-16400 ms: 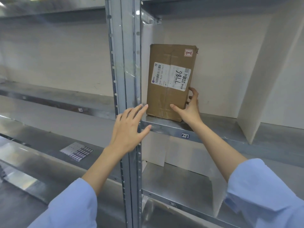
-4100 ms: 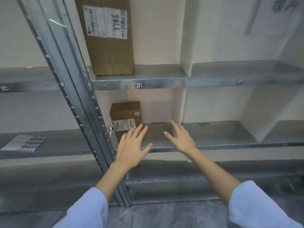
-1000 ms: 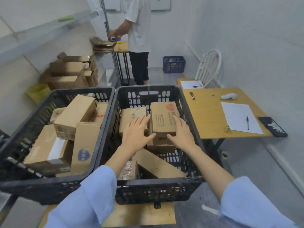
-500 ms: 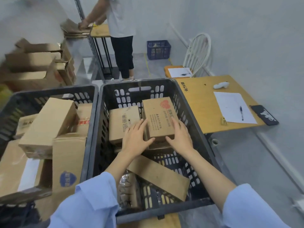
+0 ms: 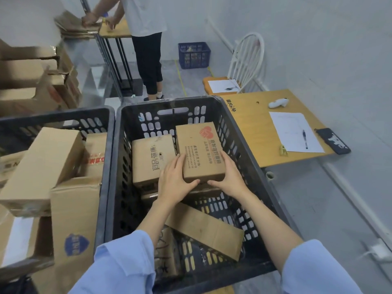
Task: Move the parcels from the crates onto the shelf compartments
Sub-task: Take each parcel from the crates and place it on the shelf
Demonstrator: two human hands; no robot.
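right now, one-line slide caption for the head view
Picking from the right black crate: left hand and right hand hold the red-heart parcel.

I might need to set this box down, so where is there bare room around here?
Bare mesh floor shows in the right crate, between the red-heart box gripped by the left hand and right hand and the slanted flat box nearer you. The wooden table is bare between the crate and the paper sheet. The left crate is packed.
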